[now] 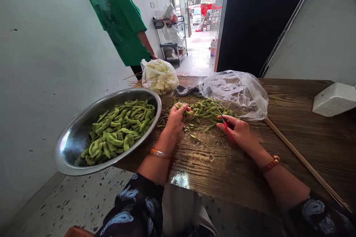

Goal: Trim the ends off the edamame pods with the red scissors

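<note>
Between left hand [175, 118] and right hand [241, 132] — green pod pile [205, 109].

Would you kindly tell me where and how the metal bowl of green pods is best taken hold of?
Probably by its flared rim, at the left and right ends, coming from outside with thumbs over the lip. The metal bowl is wide and well loaded with green pods, so a one-sided hold might tip it, while the rim itself is bare.
</note>
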Demonstrator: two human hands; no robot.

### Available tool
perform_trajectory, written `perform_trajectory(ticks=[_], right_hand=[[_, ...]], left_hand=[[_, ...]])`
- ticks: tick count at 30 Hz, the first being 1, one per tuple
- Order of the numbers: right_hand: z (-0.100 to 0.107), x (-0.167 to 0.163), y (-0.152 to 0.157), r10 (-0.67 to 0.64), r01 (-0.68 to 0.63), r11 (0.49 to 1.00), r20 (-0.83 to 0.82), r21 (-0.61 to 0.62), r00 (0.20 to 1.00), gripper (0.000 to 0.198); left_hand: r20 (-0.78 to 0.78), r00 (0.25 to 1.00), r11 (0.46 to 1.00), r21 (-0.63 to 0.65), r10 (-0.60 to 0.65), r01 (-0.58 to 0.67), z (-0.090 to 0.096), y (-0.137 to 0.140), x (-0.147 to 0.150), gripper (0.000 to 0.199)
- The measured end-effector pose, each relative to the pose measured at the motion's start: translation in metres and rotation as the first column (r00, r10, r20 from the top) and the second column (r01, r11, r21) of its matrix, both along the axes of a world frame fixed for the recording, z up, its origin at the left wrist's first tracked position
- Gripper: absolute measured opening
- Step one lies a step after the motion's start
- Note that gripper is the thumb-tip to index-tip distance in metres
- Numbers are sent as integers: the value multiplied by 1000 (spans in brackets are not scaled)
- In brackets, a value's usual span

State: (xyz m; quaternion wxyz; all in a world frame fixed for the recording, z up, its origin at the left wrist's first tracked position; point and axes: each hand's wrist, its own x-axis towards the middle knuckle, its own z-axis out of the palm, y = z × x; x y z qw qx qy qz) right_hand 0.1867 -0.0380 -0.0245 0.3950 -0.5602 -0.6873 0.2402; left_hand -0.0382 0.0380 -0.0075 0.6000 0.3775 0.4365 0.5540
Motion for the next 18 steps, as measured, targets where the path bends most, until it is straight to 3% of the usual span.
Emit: perform_trajectory(ticks=[2,5,7,9,11,13,15,18], right_hand=[[1,-2,-1,-6,6,1000,7,7,1000,54],[2,-3,-2,-2,1,1000,18,11,1000,54],[3,-3,-1,0,0,1000,24,7,1000,53],[3,-3,-1,-2,2,1000,22,8,1000,53],[3,-3,-1,1,-1,1000,18,16,1000,51],[4,-3,-2,4,-4,1000,20,23,1000,51],[4,-4,-2,3,-4,1000,19,27,1000,51],[4,-4,-2,3,-4,1000,12,30,1000,52]], left_hand=[[-79,997,999,42,-23,27,-4,1,1,33],[-358,934,981,188,24,47,-13,4,2,23],[-588,804,957,273,89,94,-17,6,3,16],[-776,614,936,308,144,168,-20,7,3,10],[-886,429,927,295,174,233,-21,7,3,6],[-935,307,926,265,179,268,-21,7,3,6],[-949,262,930,248,177,272,-21,8,3,8],[-948,256,931,254,187,261,-22,9,1,10]])
